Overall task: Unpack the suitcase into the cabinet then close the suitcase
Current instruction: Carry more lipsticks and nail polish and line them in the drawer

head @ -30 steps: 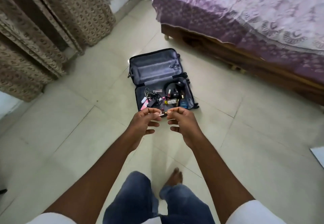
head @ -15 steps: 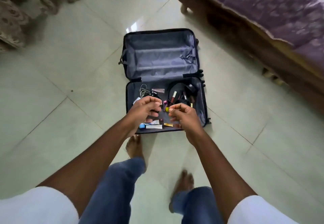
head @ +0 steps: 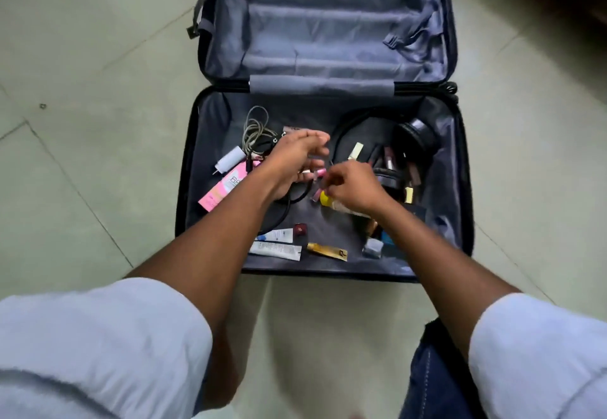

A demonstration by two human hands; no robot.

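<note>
The suitcase (head: 328, 24) lies flat open on the floor, lid half bare, near half strewn with small things. Both hands hover over its middle. Left hand (head: 295, 159), fingers loosely spread, holds nothing I can make out. Right hand (head: 353, 185), fingers curled, pinches at a small pink tube (head: 319, 174) between them, its length crosswise.

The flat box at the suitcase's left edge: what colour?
Pink box, fading peach; head view.
</note>
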